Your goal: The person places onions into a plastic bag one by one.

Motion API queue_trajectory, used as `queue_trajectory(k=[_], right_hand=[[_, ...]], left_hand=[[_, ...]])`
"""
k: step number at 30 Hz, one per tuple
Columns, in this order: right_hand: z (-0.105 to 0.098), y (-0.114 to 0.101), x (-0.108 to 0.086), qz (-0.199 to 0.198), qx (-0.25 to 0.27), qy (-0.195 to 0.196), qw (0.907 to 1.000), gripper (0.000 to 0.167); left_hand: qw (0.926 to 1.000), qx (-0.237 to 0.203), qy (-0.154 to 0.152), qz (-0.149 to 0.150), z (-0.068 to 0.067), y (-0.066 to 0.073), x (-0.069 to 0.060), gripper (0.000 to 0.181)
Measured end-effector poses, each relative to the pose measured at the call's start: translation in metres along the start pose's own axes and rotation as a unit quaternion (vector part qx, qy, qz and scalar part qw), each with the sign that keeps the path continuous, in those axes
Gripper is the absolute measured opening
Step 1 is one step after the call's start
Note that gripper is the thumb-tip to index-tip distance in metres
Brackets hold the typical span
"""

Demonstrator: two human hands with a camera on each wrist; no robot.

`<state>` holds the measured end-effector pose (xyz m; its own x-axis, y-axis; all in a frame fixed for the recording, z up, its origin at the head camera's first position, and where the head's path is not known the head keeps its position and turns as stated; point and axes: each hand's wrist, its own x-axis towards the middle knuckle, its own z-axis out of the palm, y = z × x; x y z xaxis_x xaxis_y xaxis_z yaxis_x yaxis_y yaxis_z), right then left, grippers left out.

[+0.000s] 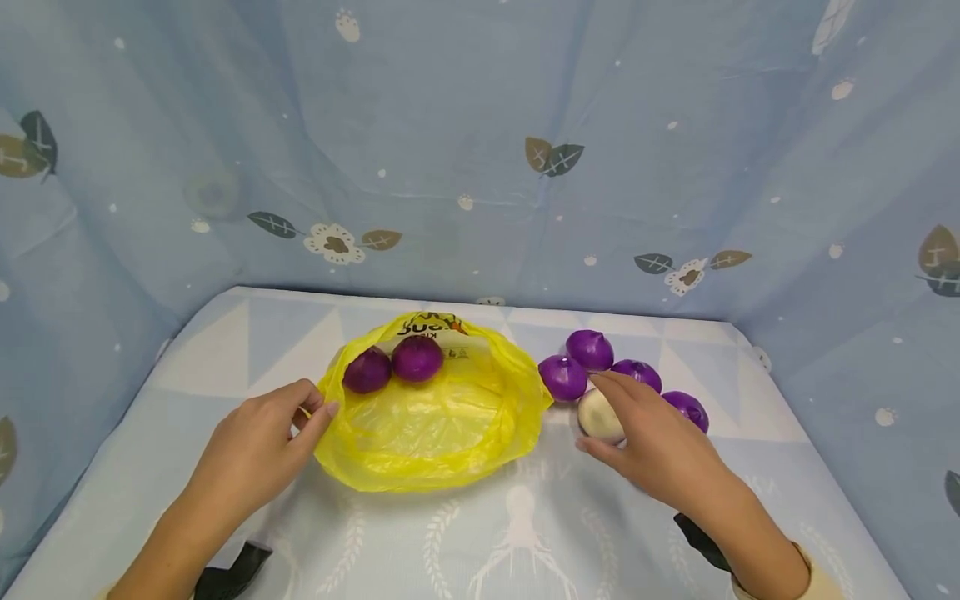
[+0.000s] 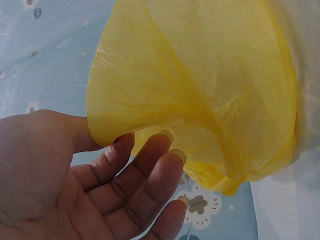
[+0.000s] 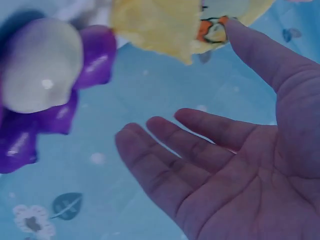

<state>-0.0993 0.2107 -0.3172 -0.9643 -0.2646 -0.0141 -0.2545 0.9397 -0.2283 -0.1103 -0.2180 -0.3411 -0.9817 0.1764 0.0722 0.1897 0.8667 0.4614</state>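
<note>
My left hand (image 1: pixel 258 437) pinches the left rim of a yellow plastic bag (image 1: pixel 427 462) between thumb and index finger. Its other fingers are loosely bent below the rim in the left wrist view. Inside the wide-mouthed bag lie two purple onions, one onion (image 1: pixel 367 371) at the left beside another onion (image 1: pixel 417 359). My right hand (image 1: pixel 660 442) hovers with spread fingers by a whitish onion (image 1: pixel 598 417), partly hiding it. In the right wrist view that hand (image 3: pixel 225 165) holds nothing, and the whitish onion (image 3: pixel 42 65) is apart from it.
Several purple onions cluster around the whitish one, among them a rear onion (image 1: pixel 589 350), one near the bag's edge (image 1: pixel 562 378) and one at the right (image 1: pixel 686 410). A patterned cloth covers the table (image 1: pixel 517 533). A blue curtain (image 1: pixel 480 108) hangs behind.
</note>
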Motion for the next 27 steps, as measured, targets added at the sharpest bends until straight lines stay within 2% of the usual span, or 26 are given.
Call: queue_trajectory(k=[5,16,27], right_hand=[[0.014,0.015,0.003,0.023,-0.004,-0.019,0.9995,0.085],[0.047,0.048,0.013,0.055,0.023,-0.042,0.9974,0.081],[0.058,0.061,0.025,0.071,0.032,-0.039,0.9962,0.083]], left_hand=[[1.0000,0.001,-0.006,-0.007,0.001,-0.002,-0.003,0.015],[1.0000,-0.001,-0.004,-0.005,0.005,-0.004,-0.004,0.014],[1.0000,0.000,0.001,-0.006,0.002,-0.002,-0.001,0.015]])
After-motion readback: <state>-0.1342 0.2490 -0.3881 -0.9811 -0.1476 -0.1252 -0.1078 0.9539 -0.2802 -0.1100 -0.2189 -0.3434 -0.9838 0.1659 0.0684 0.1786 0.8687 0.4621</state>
